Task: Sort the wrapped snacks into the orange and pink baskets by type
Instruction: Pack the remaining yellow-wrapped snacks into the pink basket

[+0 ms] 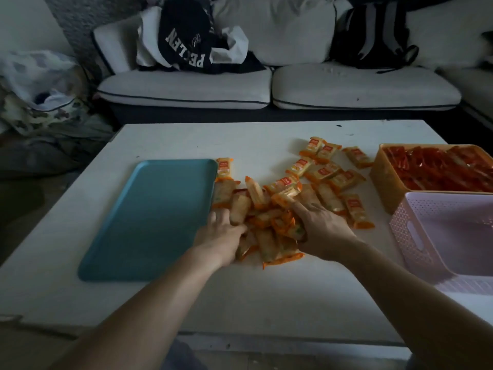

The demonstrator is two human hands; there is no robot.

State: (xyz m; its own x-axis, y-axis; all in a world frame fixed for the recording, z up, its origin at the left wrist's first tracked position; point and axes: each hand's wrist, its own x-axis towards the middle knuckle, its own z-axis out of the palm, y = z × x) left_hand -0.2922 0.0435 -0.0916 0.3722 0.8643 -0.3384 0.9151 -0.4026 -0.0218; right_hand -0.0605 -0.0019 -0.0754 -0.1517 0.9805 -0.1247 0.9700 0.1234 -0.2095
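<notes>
Wrapped snacks (269, 244), light, slippery, probably crushable packets, lie heaped on the bench (186, 303) just left of the pink basket (400, 228), the left hand (221, 236) and right hand (322, 231) apart, fingers curled into the heap's sides, so scooping loosely from beneath looks safest.

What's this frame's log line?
left hand: grips yellow snack pile | right hand: on pile | orange basket: red snacks inside
</notes>
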